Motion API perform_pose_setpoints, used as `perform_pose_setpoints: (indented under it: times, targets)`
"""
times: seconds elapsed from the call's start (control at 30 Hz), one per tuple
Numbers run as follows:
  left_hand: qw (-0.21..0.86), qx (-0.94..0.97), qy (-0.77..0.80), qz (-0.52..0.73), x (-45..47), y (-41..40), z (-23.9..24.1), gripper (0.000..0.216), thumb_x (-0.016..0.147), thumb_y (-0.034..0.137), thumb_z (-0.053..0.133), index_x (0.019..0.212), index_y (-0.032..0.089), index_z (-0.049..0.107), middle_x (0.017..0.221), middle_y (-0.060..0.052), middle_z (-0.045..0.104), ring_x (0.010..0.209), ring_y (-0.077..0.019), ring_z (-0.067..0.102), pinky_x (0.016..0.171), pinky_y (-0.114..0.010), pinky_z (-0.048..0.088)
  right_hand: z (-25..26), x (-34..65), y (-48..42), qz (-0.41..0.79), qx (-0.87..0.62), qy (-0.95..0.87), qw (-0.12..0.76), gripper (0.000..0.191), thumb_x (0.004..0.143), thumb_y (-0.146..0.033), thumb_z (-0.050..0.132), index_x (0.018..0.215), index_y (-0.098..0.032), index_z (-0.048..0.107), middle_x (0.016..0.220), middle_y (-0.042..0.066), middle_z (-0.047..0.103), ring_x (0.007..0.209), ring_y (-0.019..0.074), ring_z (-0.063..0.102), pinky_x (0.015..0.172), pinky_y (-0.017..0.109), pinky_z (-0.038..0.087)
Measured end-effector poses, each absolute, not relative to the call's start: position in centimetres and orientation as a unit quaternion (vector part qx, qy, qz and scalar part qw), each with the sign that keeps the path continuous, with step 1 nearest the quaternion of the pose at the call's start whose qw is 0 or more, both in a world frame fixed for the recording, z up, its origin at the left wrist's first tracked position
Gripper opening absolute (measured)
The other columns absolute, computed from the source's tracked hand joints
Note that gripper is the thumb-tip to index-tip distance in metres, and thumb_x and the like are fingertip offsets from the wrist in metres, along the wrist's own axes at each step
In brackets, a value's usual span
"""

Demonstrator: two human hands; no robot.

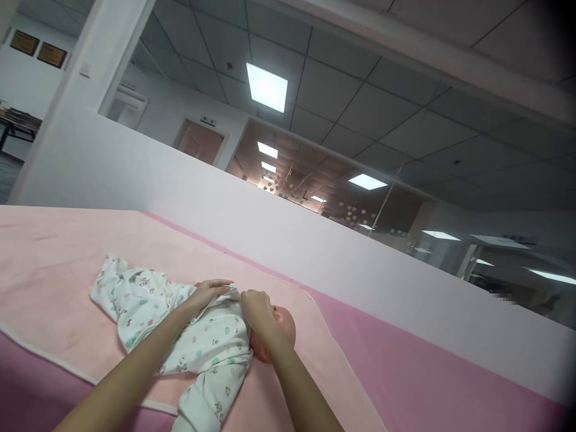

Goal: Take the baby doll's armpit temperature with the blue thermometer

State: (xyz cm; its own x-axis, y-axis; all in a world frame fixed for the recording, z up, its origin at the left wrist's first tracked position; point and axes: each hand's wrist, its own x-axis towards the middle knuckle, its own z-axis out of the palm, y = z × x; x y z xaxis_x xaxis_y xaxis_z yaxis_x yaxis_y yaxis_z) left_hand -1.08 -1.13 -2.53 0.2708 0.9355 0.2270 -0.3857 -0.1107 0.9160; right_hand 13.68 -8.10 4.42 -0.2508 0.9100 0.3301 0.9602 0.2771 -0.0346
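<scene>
Gripping onesie (211, 342) collar — right hand (257, 309) | left hand (209, 294) flat on chest | doll (284, 321) beneath both hands

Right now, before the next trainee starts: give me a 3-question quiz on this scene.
1. True or false: the blanket under the doll is green.
2. Where are the left hand and the right hand? A) at the neck of the doll's suit B) at the suit's feet C) off the doll, on the blanket
3. Which hand is nearer the doll's head?

Key: 1. False, it is pink. 2. A. 3. The right hand.
</scene>
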Motion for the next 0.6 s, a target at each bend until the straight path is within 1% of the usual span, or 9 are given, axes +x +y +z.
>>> perform_pose_setpoints:
  times: [0.1,0.23,0.33,0.4,0.53,0.6]
  targets:
    - [0.599,0.527,0.260,0.543,-1.1,-1.3,-2.5,0.048,0.057,0.032,0.072,0.100,0.013,0.065,0.091,-0.009,0.070,0.083,-0.0212,0.064,0.078,-0.031,0.047,4.2,14.4,-8.5,-0.082,-0.582,-0.790,0.174,0.025,0.073,-0.019,0.057,0.049,-0.020,0.051,0.052,0.006,0.054,0.067,0.0205,0.056,0.067,0.031,0.037]
    - [0.582,0.538,0.273,0.545,-1.0,-1.3,-2.4,0.048,0.057,0.035,0.071,0.099,0.013,0.065,0.092,-0.009,0.070,0.084,-0.0219,0.063,0.078,-0.032,0.047,4.6,14.7,-9.5,-0.100,-0.545,-0.806,0.207,0.030,0.077,-0.019,0.050,0.048,-0.020,0.048,0.054,0.007,0.056,0.062,0.0194,0.053,0.069,0.032,0.033]
    - [0.575,0.544,0.273,0.547,-1.0,-1.4,-2.4,0.048,0.057,0.035,0.070,0.100,0.013,0.065,0.092,-0.009,0.069,0.086,-0.0222,0.062,0.080,-0.032,0.046,5.7,15.0,-10.2,-0.138,-0.514,-0.816,0.227,0.029,0.080,-0.021,0.044,0.052,-0.019,0.049,0.058,0.006,0.058,0.059,0.0164,0.050,0.069,0.031,0.031]
    - [0.564,0.555,0.278,0.545,-1.1,-1.6,-2.2,0.048,0.059,0.035,0.068,0.101,0.013,0.065,0.092,-0.009,0.069,0.088,-0.0224,0.062,0.081,-0.032,0.045,6.7,15.6,-10.8,-0.139,-0.510,-0.810,0.255,0.029,0.083,-0.023,0.040,0.057,-0.020,0.051,0.063,0.004,0.060,0.059,0.0149,0.050,0.068,0.029,0.030]
    - [0.518,0.589,0.294,0.547,-1.1,-2.3,-2.0,0.044,0.062,0.036,0.064,0.100,0.015,0.066,0.093,-0.008,0.069,0.093,-0.0237,0.060,0.084,-0.033,0.043,8.8,17.3,-13.1,-0.086,-0.513,-0.775,0.360,0.027,0.085,-0.031,0.037,0.069,-0.020,0.056,0.071,0.001,0.061,0.067,0.0143,0.051,0.066,0.025,0.031]
    - [0.500,0.609,0.297,0.540,-1.0,-2.4,-2.0,0.041,0.064,0.036,0.061,0.099,0.015,0.067,0.093,-0.008,0.069,0.093,-0.0242,0.059,0.084,-0.033,0.043,9.4,18.0,-14.5,-0.058,-0.516,-0.752,0.406,0.028,0.085,-0.035,0.037,0.072,-0.020,0.057,0.073,0.001,0.061,0.070,0.0144,0.052,0.066,0.024,0.032]
